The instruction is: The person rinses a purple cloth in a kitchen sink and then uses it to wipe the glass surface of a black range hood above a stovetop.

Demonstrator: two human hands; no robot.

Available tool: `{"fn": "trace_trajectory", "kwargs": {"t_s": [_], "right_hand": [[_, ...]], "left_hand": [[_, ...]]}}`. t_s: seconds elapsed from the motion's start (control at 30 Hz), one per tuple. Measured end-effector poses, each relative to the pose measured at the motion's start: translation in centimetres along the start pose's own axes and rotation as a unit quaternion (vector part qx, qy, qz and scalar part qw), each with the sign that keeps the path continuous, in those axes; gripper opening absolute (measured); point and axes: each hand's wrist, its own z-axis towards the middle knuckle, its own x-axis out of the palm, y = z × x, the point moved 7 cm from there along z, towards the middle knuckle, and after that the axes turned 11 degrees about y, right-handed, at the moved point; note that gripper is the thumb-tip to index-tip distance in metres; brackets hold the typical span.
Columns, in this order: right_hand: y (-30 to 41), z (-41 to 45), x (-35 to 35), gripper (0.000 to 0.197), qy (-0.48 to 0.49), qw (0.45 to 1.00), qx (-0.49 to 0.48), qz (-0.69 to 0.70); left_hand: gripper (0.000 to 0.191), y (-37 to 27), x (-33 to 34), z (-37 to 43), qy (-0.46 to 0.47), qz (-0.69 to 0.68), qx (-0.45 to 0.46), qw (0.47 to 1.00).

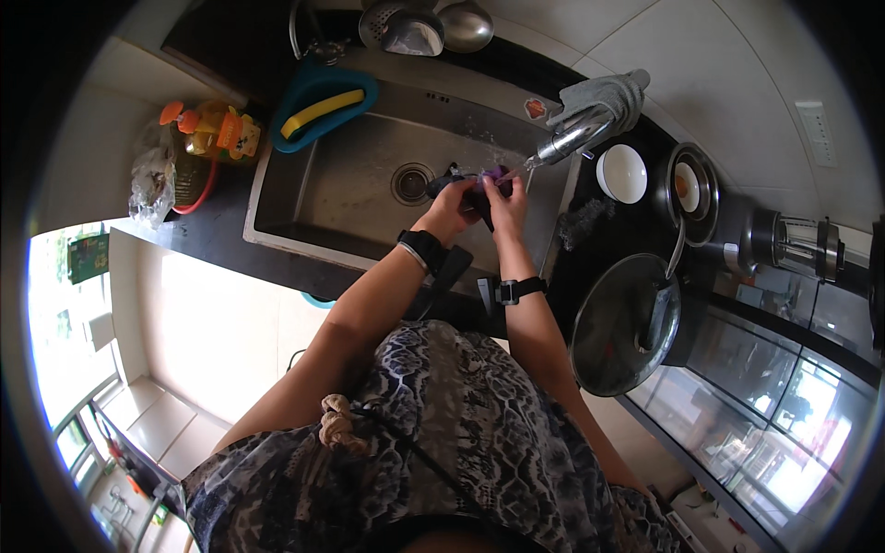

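Note:
Both my hands are over the stainless-steel sink (346, 180), gripping a dark item with purple parts (494, 174), possibly wet cloth; its exact kind is hard to make out. My left hand (453, 206) holds the dark end. On the purple end, my right hand (508, 204) has its thumb and fingers pressed together. Water runs from the chrome faucet (577, 140) onto the item beside the right fingers, and droplets splash behind it. To the left of the item is the drain (413, 183).
A teal corner basket (325, 79) carries a yellow strip (323, 113). Left of the sink stands a pump soap bottle (221, 131). On the right are a white bowl (621, 173), a mesh scrubber (584, 222), a metal basin (709, 207) and a glass lid (608, 332). A grey cloth (601, 97) drapes the faucet.

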Motion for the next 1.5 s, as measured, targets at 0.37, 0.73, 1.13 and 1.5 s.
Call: {"fn": "trace_trajectory", "kwargs": {"t_s": [0.37,0.73,1.13,1.5], "right_hand": [[4.6,-1.3,4.3,0.027,0.097,0.984,-0.079,-0.128],[1.2,1.4,1.2,0.039,0.089,0.946,-0.015,-0.311],[6.2,-2.0,3.5,0.031,0.098,0.978,-0.114,-0.143],[-3.0,1.9,-1.2,0.043,0.063,0.953,0.030,-0.294]], "left_hand": [[0.028,-1.9,-3.9,1.7,0.205,-0.105,0.009,0.973],[0.027,-0.7,-3.3,1.0,-0.092,0.054,0.064,0.992],[0.023,-1.7,-4.7,1.6,0.164,0.145,0.074,0.973],[0.038,-1.6,-1.4,-0.8,-0.218,0.567,0.146,0.781]]}}
